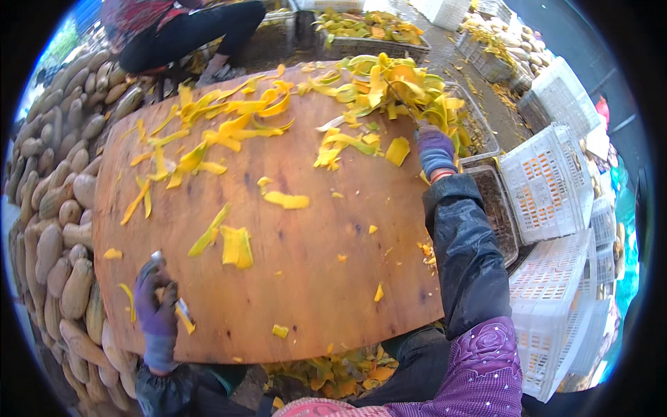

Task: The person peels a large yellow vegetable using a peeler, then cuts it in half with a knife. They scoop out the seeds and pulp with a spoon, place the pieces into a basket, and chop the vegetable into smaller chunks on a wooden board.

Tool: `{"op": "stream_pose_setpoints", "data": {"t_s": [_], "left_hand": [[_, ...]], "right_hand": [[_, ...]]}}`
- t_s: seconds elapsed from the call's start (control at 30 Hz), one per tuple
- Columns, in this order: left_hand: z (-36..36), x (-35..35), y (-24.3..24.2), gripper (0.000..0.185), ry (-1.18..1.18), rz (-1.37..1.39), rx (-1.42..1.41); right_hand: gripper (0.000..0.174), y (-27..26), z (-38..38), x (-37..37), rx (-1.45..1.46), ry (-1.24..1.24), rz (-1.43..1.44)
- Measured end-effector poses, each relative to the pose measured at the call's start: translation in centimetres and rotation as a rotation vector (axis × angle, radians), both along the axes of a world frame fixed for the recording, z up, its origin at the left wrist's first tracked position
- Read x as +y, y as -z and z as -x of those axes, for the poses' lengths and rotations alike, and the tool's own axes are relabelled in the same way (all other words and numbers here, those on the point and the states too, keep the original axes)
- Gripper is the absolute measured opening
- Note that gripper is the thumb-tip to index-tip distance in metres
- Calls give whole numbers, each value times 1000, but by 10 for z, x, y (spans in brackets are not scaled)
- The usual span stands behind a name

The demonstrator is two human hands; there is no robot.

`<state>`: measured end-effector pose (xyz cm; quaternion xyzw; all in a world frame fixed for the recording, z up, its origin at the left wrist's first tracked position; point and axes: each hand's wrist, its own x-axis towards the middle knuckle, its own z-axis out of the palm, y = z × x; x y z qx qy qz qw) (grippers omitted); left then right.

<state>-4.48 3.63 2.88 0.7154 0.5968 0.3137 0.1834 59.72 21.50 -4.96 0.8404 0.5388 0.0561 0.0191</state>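
My left hand (156, 307), in a purple-and-grey work glove, is closed around a small tool with metal parts (183, 311), probably a peeler, over the table's near left corner. My right hand (436, 148), gloved the same way, reaches to the far right edge of the wooden board table (312, 224). From its fingers a thin knife-like blade (400, 97) runs into a heap of yellow-green squash peel (375, 86); the handle is hidden in the fist. Loose peel strips (229, 130) lie across the far left part. A flat peel piece (236, 247) rests near the middle.
Tan squashes (49, 245) are piled along the left. Right of the table stand a peel-filled crate (482, 125), a dark tub (497, 208) and stacked white plastic crates (547, 187). A seated person (182, 39) is beyond the far left edge. Peel (338, 372) covers the ground below.
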Motion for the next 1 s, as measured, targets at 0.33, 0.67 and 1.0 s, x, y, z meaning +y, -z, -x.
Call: {"op": "stream_pose_setpoints", "data": {"t_s": [0.33,0.67,1.0], "left_hand": [[-44,-49,-38,30,264,-167,235],[-93,-201,232,47,125,1176,456],[-127,-262,334,41,-391,1519,-697]], "right_hand": [[36,-91,212,-237,652,-1007,178],[57,169,192,-412,215,-610,378],[65,243,296,-445,753,83,829]]}}
